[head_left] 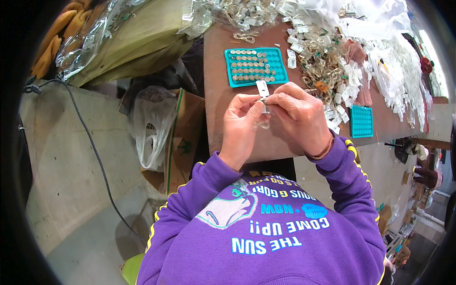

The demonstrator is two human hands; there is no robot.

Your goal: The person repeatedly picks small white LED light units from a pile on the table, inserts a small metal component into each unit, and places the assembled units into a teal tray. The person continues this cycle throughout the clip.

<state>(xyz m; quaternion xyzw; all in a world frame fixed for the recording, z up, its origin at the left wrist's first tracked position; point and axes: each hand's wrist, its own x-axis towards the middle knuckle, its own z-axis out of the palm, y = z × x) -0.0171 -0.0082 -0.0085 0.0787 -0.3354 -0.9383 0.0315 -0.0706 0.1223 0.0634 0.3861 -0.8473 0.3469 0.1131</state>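
My left hand point(241, 124) and my right hand point(300, 113) meet over the near part of the brown table. Between their closed fingertips is a small white plastic piece point(262, 87) with a dark slot, its flat end pointing away from me. A thin clear strand point(264, 125) hangs below the fingers; whether it joins the piece is hard to see. Just beyond my hands lies a teal tray point(281, 66) with rows of small round silver discs like button cells point(247, 64). Its right-hand hollows hold none.
A large heap of white plastic pieces with clear strands point(327, 61) covers the table's right side. A second teal tray point(362, 121) lies at the right. Further off are white plastic bags point(396, 71). Left of the table point(216, 102) stand a cardboard box point(186, 142) and a plastic bag point(153, 121).
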